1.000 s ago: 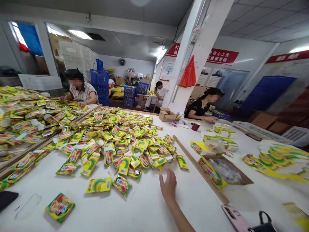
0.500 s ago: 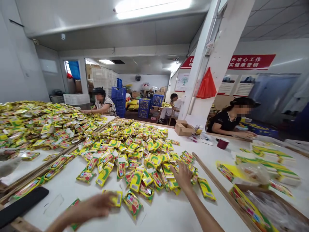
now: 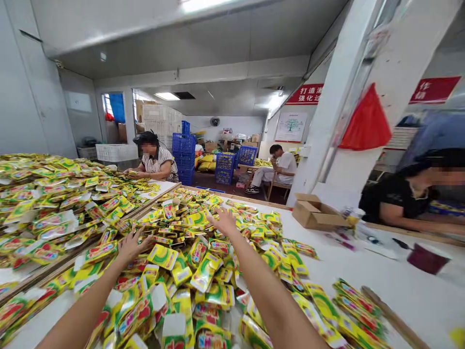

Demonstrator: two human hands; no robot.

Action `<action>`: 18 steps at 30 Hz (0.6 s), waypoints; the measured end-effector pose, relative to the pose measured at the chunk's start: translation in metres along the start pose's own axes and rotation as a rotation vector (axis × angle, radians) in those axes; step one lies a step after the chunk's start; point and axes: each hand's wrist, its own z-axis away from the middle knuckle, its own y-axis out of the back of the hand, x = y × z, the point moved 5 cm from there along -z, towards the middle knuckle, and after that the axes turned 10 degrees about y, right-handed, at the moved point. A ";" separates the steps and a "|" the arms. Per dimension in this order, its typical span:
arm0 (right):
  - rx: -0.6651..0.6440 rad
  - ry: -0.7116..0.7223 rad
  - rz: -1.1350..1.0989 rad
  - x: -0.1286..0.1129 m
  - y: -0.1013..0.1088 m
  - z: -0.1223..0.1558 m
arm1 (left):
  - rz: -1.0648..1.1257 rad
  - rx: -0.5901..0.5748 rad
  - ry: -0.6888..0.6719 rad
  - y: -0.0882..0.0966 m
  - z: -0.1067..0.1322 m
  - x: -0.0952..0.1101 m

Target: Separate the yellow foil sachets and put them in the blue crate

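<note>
A wide heap of small yellow and green printed boxes (image 3: 207, 271) covers the white tabletop in front of me, many with their white end flaps standing up. My left hand (image 3: 131, 246) reaches into the left side of the heap, fingers spread and resting on the boxes. Farther right and a bit deeper, my right hand (image 3: 224, 222) lies over the heap with its fingers stretched out. Neither hand is closed around a box; the boxes right under the palms are hidden.
Left of a wooden divider strip (image 3: 43, 269) lies a bigger pile of boxes (image 3: 47, 203). An open cardboard carton (image 3: 316, 211) and a dark red cup (image 3: 428, 257) stand on the right. A wooden strip (image 3: 394, 317) runs there. Co-workers sit at the far left, middle and right.
Both hands have moved forward over the heap, the left from the near table area, the right leftward. Boxes now spread closer to me. The view has shifted left and nearer.
</note>
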 end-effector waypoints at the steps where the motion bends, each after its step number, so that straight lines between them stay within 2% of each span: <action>1: -0.017 0.006 -0.004 0.000 -0.014 -0.015 | -0.012 -0.006 0.026 -0.015 -0.006 -0.003; 4: -0.093 0.012 -0.009 0.010 -0.049 -0.043 | -0.019 -0.057 0.048 -0.050 -0.019 -0.004; 8: -0.186 0.066 -0.016 0.025 -0.069 -0.040 | 0.029 -0.153 -0.001 -0.067 -0.018 0.009; 12: -0.258 0.141 -0.039 0.024 -0.068 -0.004 | 0.088 -0.196 -0.025 -0.065 0.016 0.026; 18: -0.314 0.165 -0.053 0.019 -0.043 0.089 | 0.209 -0.256 -0.089 -0.055 0.101 0.053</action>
